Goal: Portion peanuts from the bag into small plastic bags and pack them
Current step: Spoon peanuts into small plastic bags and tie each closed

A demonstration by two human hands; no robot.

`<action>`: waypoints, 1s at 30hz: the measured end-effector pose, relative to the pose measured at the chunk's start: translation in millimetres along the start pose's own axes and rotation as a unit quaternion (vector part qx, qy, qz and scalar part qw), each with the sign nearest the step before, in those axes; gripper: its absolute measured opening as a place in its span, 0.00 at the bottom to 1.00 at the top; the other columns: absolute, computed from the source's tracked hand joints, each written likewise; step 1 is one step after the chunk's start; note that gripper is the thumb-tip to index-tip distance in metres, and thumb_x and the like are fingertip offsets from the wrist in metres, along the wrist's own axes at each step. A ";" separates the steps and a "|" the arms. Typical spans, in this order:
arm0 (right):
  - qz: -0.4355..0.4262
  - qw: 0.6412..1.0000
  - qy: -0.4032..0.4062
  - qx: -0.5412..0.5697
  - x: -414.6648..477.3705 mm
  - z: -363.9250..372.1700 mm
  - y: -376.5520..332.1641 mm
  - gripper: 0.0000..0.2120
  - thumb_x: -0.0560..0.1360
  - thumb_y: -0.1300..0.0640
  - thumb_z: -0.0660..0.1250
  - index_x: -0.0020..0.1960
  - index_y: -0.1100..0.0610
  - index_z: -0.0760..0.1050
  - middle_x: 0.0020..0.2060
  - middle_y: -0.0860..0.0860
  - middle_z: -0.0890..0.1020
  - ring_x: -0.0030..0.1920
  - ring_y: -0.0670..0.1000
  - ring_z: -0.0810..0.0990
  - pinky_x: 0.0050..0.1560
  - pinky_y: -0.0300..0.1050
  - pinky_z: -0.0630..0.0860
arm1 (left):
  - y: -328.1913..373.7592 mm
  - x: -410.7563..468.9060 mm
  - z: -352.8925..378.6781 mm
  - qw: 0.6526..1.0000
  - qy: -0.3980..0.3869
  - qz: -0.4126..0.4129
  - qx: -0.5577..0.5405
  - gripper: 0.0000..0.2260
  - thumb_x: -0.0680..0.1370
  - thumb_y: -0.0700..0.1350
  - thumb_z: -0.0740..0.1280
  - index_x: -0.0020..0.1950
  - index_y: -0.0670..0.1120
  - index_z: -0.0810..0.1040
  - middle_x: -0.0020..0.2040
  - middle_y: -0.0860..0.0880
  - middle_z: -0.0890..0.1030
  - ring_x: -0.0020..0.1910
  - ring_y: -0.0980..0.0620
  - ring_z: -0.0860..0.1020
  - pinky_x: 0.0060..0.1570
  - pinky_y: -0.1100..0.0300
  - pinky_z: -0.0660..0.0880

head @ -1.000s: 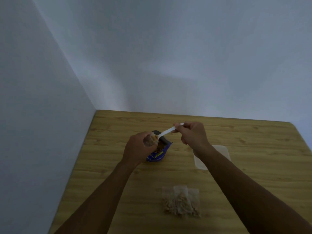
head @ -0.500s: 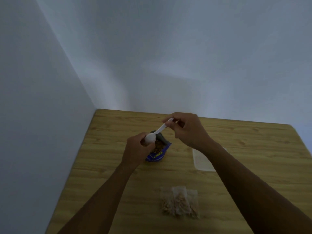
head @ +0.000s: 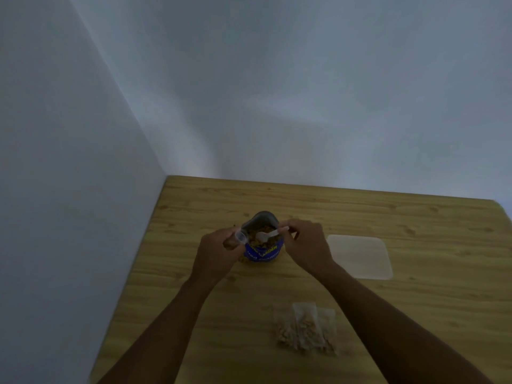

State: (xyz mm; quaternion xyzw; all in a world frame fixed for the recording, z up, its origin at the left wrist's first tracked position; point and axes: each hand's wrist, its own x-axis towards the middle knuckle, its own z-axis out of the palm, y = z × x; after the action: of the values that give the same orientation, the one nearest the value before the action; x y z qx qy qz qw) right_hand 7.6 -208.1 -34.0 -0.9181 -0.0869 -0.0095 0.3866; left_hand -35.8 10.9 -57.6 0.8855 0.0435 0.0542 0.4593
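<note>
Scooping from the peanut bag (head: 261, 252), the right hand (head: 304, 245) pinches a spoon (head: 267, 235); the left hand (head: 219, 253) clamps a small bag (head: 240, 236) (mouth narrow), so peanuts (head: 273, 241) could spill.

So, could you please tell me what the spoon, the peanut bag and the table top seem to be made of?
Spoon: white, matte, thin, likely plastic. Peanut bag: printed blue outside, grey silvery lining at the open mouth, probably foil-lined plastic film. Table top: yellow-brown with grain lines and knots, wood or a wood-look laminate; cannot tell which.
</note>
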 end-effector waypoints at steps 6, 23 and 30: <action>0.037 0.998 0.034 0.029 -1.5 13.5 -3.5 0.06 0.76 0.61 0.71 0.48 0.58 0.87 0.37 0.52 0.87 0.30 0.36 0.75 0.34 0.22 0.68 | -7.1 -0.8 -1.9 1.000 -0.009 -0.013 0.002 0.21 0.70 0.43 0.75 0.64 0.46 0.81 0.48 0.51 0.86 0.44 0.62 0.83 0.44 0.61 0.81; 0.209 0.963 0.013 0.172 3.8 -3.2 -4.0 0.06 0.78 0.59 0.70 0.47 0.58 0.86 0.30 0.48 0.85 0.20 0.50 0.78 0.24 0.40 0.75 | -8.4 1.0 -4.6 1.000 -0.017 -0.015 -0.018 0.20 0.72 0.41 0.74 0.63 0.46 0.81 0.48 0.53 0.86 0.45 0.65 0.82 0.42 0.71 0.77; 0.293 0.907 -0.010 0.303 4.5 -9.5 0.5 0.05 0.78 0.61 0.69 0.51 0.63 0.83 0.38 0.55 0.87 0.22 0.51 0.75 0.26 0.43 0.72 | -5.6 -2.0 -8.7 0.999 0.018 -0.017 -0.026 0.14 0.73 0.43 0.74 0.59 0.47 0.84 0.47 0.54 0.85 0.44 0.64 0.82 0.41 0.68 0.78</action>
State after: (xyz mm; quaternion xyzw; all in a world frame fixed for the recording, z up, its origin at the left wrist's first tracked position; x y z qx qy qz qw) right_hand 12.7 -214.5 -27.3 -0.7411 0.1832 0.1403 0.6305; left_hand -39.0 20.9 -57.3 0.8712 0.0655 0.0629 0.4824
